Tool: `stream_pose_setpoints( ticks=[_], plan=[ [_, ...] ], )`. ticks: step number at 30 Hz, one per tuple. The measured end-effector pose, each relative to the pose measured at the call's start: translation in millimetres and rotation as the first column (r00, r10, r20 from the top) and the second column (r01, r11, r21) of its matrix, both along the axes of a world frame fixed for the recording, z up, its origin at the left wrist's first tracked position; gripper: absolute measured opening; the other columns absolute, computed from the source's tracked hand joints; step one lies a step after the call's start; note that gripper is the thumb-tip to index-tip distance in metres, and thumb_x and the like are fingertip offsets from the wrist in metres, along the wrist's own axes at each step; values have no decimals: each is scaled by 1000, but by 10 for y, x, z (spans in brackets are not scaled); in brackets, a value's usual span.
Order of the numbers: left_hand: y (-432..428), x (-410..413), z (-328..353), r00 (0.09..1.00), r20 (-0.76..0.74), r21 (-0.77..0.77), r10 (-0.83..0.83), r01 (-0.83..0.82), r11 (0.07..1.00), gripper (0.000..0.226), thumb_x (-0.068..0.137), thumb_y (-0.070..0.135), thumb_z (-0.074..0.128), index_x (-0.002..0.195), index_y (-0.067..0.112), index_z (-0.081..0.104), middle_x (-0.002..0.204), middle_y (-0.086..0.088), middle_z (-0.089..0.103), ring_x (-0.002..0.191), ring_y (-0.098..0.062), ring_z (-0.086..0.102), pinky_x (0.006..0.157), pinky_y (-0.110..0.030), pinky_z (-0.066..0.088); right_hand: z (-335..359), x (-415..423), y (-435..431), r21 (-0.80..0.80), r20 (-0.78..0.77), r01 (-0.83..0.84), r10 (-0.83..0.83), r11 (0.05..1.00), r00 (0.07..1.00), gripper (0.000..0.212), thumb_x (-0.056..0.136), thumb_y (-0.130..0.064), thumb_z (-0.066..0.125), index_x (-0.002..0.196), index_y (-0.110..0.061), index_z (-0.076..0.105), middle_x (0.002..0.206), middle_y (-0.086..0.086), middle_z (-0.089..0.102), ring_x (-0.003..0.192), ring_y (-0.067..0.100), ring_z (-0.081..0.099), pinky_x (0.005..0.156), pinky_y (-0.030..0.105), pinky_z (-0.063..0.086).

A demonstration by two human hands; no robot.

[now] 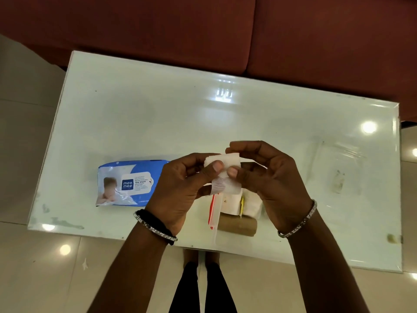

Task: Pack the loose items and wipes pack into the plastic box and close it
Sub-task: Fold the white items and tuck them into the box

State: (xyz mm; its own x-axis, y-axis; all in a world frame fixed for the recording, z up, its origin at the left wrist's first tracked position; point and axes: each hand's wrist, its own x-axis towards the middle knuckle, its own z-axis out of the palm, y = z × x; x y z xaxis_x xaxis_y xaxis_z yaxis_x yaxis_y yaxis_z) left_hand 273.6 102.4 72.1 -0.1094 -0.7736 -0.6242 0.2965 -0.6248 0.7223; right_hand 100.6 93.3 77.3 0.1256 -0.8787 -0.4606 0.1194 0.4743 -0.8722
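Both hands hold a small white folded packet (223, 171) above the table. My left hand (180, 188) pinches its left side with the thumb on top. My right hand (266, 177) pinches its right side. A thin clear sachet with a red stripe (214, 213) hangs down from under the packet. Beneath the hands lies a pile of loose items: a brown roll (239, 225), white pads (250, 205) and a yellow-edged piece (242, 203). The blue wet wipes pack (126, 184) lies flat to the left. A clear plastic box (338, 168) is faintly visible on the table at the right.
The white glass table (158, 114) has open surface behind the hands. A dark red sofa (203, 30) runs along the far edge. My legs (203, 285) stand on the tiled floor (45, 267) at the near edge.
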Motion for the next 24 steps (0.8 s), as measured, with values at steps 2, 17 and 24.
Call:
stream_pose_setpoints(
  ticks=[2,17,24],
  plan=[
    [19,41,-13,1000,27,-30,-10,11,999,35,71,18,73,105,10,71,100,-10,76,89,-25,74,67,-32,60,13,36,11,99,41,21,-25,995,999,48,71,-22,80,117,-15,68,106,10,74,89,32,73,72,44,61],
    [103,202,-43,998,-15,130,-65,66,989,49,62,34,76,107,15,71,92,-11,77,79,-22,75,67,-30,60,-114,104,64,-14,-54,-68,67,998,996,25,64,-15,81,88,-9,78,104,8,77,99,27,72,83,37,60],
    [141,253,-122,999,6,53,-35,35,998,36,64,20,77,100,20,74,98,-4,77,91,-22,74,67,-28,60,-95,196,102,147,18,9,-11,989,1000,43,69,-31,78,107,-13,71,101,15,74,88,26,74,68,40,61]
  ],
)
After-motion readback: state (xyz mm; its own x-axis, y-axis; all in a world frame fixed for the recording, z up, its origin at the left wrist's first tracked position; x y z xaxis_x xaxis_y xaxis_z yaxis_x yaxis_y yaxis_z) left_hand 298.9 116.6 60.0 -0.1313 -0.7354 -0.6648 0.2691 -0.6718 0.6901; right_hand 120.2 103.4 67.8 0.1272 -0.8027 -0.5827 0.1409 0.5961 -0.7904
